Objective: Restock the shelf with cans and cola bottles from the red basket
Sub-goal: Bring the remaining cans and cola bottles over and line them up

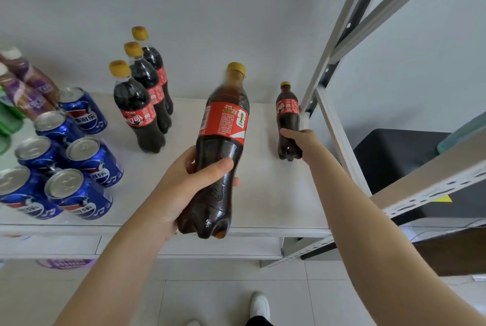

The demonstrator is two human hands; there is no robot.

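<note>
Over the white shelf (263, 194), your left hand (184, 183) has its grip wrapped tight around a big cola bottle (221, 147) held up, while your right hand (302, 141) grips a small cola bottle (287, 112) standing near the back corner.
</note>
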